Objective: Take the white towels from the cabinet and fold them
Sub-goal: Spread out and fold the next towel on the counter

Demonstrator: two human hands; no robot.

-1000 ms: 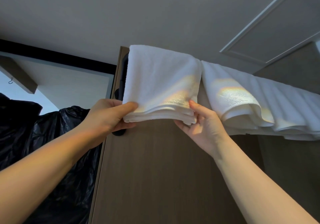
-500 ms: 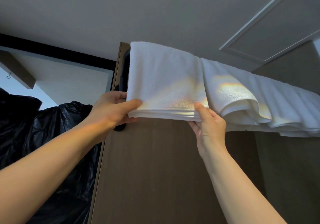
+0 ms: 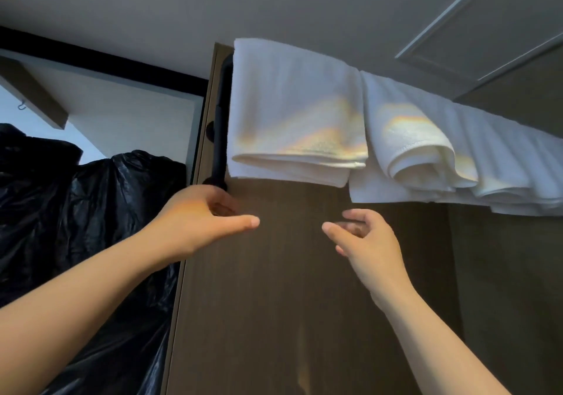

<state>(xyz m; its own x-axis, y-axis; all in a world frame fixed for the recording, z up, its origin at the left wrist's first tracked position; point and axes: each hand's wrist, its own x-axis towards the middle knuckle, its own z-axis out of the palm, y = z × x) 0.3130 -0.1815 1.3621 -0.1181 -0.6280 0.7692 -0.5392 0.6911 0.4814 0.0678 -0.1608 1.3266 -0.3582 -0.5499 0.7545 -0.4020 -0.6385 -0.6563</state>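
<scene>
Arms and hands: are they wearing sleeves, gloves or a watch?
No. The left hand and the right hand are bare, with no gloves, and no ring or watch shows. The left forearm and the right forearm are bare too; no sleeve comes into view.

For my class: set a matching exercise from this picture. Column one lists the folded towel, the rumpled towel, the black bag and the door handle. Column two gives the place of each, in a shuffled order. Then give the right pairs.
Column one
1. folded towel
2. rumpled towel
3. black bag
4. handle

Column two
A. far left, beside the door
B. draped over the top edge, at the right
C. dark upright bar on the door's left edge
D. draped over the top edge, right next to the handle

Pairs: 1-D, 2-B, 3-A, 4-C
</scene>
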